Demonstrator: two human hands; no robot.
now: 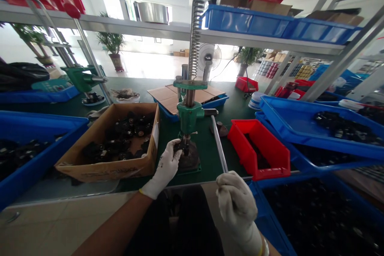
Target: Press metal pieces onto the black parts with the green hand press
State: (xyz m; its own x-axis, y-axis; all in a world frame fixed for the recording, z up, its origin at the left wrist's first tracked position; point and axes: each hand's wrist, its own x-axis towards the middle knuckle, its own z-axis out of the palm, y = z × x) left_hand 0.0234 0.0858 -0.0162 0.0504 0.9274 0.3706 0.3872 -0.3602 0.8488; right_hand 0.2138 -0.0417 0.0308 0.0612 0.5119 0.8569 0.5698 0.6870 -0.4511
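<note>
We record our left hand (164,169), white-gloved, closed on a small black part (181,147) under the ram of a green hand press (189,118); the glove hides most of the part, so its shape is hard to make out. Our right hand (237,204) grips a steel lever (219,144), its lower end lost inside the glove. On the green tabletop (207,156) sit a cardboard box (106,168) of black parts (126,129) and a red bin (258,149); blue bins (247,24) line a white shelf (120,22) above.
</note>
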